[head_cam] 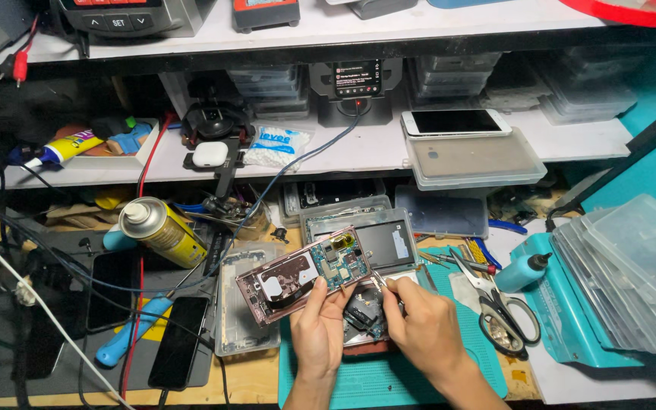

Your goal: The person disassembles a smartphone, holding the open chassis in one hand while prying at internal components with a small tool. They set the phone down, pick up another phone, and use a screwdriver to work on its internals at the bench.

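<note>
The left hand (319,323) grips the opened pink phone frame (301,275) above the teal mat (389,380). The right hand (419,319) pinches metal tweezers (383,284) at the frame's circuit board (335,258). It seems best to keep the frame steady and lift gently.

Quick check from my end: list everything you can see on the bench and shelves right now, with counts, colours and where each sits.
Opened phone frame: 1, pinkish with blue board, held above the mat.
Tweezers: 1, metal, at the frame's right edge.
Work mat: 1, teal, under the hands.
Scissors: 1, grey handles, right of the mat.
Squeeze bottle: 1, teal, lying by the scissors.
Spray can: 1, yellow, left, tilted.
Dark phones: 2, black, lower left.
White phone: 1, on a clear box, shelf.
Earbud case: 1, white, shelf.
Clear trays: several, stacked right.
Left hand: holds the frame.
Right hand: fingers grip the tweezers.
</note>
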The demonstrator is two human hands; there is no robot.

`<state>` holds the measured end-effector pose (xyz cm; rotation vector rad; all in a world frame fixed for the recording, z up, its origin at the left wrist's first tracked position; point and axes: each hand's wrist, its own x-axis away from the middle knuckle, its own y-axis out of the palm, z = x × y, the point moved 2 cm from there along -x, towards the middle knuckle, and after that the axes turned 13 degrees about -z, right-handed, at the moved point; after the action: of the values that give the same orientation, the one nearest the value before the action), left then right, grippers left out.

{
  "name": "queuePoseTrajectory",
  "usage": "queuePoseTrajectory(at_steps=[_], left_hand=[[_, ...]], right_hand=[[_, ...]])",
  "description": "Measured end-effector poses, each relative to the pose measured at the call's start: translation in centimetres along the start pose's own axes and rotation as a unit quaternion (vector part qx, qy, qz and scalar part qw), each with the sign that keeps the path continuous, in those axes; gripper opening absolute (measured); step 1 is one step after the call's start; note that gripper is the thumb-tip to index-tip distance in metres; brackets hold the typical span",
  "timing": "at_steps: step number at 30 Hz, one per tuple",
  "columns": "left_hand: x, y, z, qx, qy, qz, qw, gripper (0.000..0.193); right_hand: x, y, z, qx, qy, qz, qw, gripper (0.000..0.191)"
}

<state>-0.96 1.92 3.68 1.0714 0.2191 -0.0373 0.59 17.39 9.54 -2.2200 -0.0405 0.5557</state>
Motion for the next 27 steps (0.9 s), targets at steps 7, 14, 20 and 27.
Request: queuePoseTrajectory(at_steps=[7, 14, 20, 27], left_hand=[[0.1, 0.0, -0.5, -0.021, 0.007, 0.002, 1.0, 0.03], [0.4, -0.3, -2.0, -0.02, -0.001, 0.017, 1.0, 0.029], [0.4, 0.3, -2.3, -0.031, 0.014, 0.02, 0.999, 0.033], [-0.6, -0.6, 0.8, -0.028, 0.048, 0.041, 0.998, 0.037]], right_hand=[[0.0, 0.1, 0.1, 0.011, 0.007, -0.001, 1.0, 0.007], [0.4, 0.4, 1.0, 0.006, 0.058, 0.001, 0.998, 0.01], [0.4, 0.3, 2.1, 0.013, 0.084, 0.035, 0.996, 0.009], [0.2, -1.9, 4.2, -0.002, 0.095, 0.056, 0.994, 0.009]])
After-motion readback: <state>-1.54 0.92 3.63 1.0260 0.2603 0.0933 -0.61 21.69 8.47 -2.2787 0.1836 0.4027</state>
